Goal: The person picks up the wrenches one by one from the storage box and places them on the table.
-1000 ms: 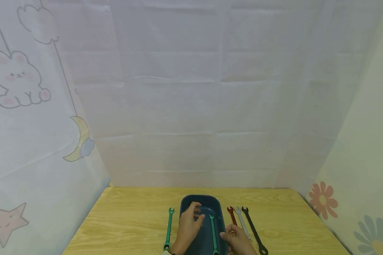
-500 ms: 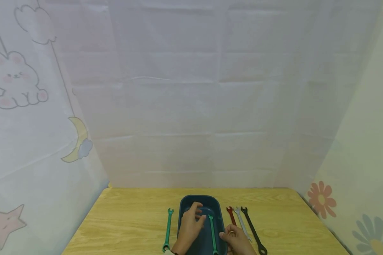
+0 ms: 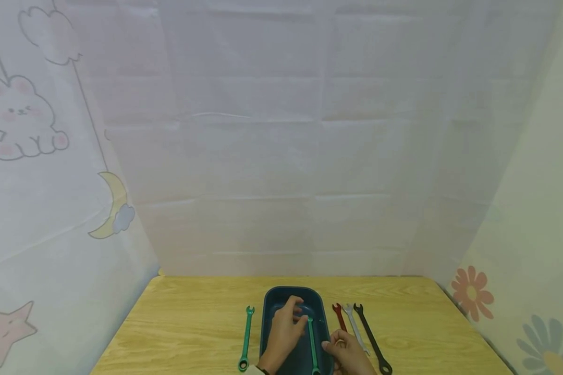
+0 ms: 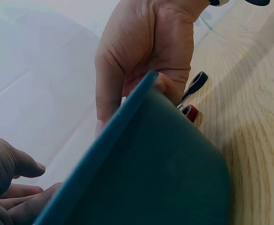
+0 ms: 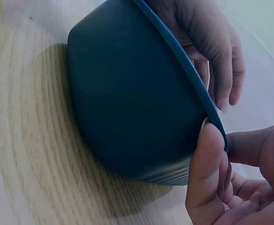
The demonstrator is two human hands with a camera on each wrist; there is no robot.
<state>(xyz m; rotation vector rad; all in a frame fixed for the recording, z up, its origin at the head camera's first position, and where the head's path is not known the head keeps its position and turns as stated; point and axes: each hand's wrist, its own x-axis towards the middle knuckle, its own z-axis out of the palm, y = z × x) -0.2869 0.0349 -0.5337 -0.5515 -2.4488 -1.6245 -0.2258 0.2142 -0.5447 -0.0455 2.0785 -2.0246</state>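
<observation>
A dark blue tray (image 3: 299,357) stands on the table with a green combination wrench (image 3: 312,341) lying lengthwise along its right side. Over the tray is my left hand (image 3: 283,330), fingers bent loosely and holding nothing, its thumb tip overlapping the wrench's upper end in the head view. My right hand (image 3: 350,354) pinches the tray's right rim near the front. The right wrist view shows that thumb (image 5: 207,154) against the outer wall and the fingers on the other side of the rim. In the left wrist view the tray's wall (image 4: 160,159) hides part of the right hand.
On the wooden table (image 3: 183,323), a second green wrench (image 3: 246,333) lies left of the tray. To its right lie a red wrench (image 3: 340,316), a silver wrench (image 3: 356,328) and a black wrench (image 3: 372,336), side by side. A pale wall sheet (image 3: 281,156) rises behind.
My left hand has shifted slightly right over the tray, closer to the green wrench inside. The right hand keeps its hold on the rim.
</observation>
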